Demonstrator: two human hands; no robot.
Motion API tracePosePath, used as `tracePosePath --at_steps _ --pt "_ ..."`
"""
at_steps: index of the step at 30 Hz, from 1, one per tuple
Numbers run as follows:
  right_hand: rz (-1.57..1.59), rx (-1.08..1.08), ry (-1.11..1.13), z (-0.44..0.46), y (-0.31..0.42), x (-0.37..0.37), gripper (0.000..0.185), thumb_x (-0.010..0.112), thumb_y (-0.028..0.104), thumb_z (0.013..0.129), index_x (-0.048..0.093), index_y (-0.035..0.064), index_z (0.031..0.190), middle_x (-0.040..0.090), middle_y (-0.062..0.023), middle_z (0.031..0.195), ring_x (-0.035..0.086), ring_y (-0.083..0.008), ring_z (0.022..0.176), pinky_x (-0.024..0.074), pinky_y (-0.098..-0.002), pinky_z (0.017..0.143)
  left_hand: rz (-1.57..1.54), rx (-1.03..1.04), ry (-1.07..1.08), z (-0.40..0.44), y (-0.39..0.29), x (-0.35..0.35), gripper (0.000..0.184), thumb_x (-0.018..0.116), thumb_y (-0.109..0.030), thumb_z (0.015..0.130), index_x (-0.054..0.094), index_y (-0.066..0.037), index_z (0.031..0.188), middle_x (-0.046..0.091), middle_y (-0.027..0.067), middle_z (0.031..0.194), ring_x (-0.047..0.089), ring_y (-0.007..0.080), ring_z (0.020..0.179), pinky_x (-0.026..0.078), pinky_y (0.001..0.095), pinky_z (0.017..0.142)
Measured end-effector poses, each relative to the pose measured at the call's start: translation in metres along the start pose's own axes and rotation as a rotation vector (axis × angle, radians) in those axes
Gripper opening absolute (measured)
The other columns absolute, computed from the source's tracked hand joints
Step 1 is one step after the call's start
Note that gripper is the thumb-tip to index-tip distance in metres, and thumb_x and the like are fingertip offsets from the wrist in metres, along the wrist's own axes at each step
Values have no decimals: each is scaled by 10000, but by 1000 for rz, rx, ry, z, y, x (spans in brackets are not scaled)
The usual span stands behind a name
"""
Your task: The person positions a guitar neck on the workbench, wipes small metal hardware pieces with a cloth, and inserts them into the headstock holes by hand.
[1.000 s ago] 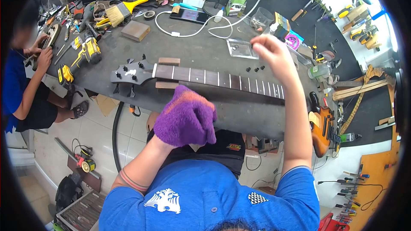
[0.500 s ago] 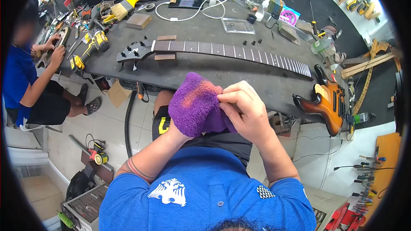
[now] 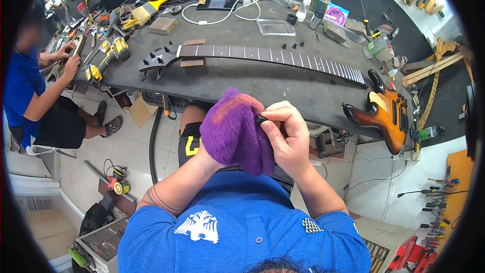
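Note:
A purple towel cloth point(image 3: 230, 134) with an orange-brown stain drapes over my left hand point(image 3: 206, 161), hiding its fingers; only the wrist shows below it. My right hand point(image 3: 288, 134) pinches a small black knob-like part point(image 3: 260, 120) between thumb and fingertips against the cloth's right edge. Beyond both hands, a guitar neck point(image 3: 257, 54) with a black headstock point(image 3: 157, 59) lies across the bench, propped on wooden blocks point(image 3: 193, 66). Several small black parts point(image 3: 293, 46) stand behind the neck. To the right is a sunburst guitar body point(image 3: 389, 116).
A yellow cordless drill point(image 3: 108, 58), a wide brush point(image 3: 146, 10) and a wooden block point(image 3: 163, 25) lie on the left of the bench point(image 3: 227, 30). A white cable point(image 3: 202, 22) and a clear tray point(image 3: 276, 28) sit behind. At far left another person point(image 3: 38, 86) handles something.
The small black part has come into sight between my right fingers and the cloth. The cloth has shifted slightly and hangs lower on its right side.

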State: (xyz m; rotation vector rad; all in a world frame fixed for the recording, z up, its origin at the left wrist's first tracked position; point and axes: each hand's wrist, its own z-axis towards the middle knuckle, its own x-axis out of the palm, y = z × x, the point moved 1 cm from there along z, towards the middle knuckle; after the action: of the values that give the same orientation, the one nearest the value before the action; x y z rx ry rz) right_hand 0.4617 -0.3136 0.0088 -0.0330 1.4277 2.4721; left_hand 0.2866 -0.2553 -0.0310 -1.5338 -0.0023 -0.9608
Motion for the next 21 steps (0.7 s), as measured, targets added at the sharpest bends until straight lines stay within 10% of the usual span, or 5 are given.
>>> tracePosePath --at_steps 5,21 --pt "-10 -12 26 -6 -7 2 117 762 30 1014 680 -7 1090 697 -134 1065 674 -251 994 536 -346 919 718 210 -7 -5 -14 0 378 799 -175 1008 710 -55 1355 743 97 1289 717 233 1187 566 396 1056" --pt "726 274 137 -18 -10 28 110 571 129 1167 548 25 1193 563 -53 1148 516 -111 1019 435 -280 952 530 15 97 -17 15 -35 380 757 -152 1051 678 -73 1414 703 80 1359 668 213 1267 534 382 1116"
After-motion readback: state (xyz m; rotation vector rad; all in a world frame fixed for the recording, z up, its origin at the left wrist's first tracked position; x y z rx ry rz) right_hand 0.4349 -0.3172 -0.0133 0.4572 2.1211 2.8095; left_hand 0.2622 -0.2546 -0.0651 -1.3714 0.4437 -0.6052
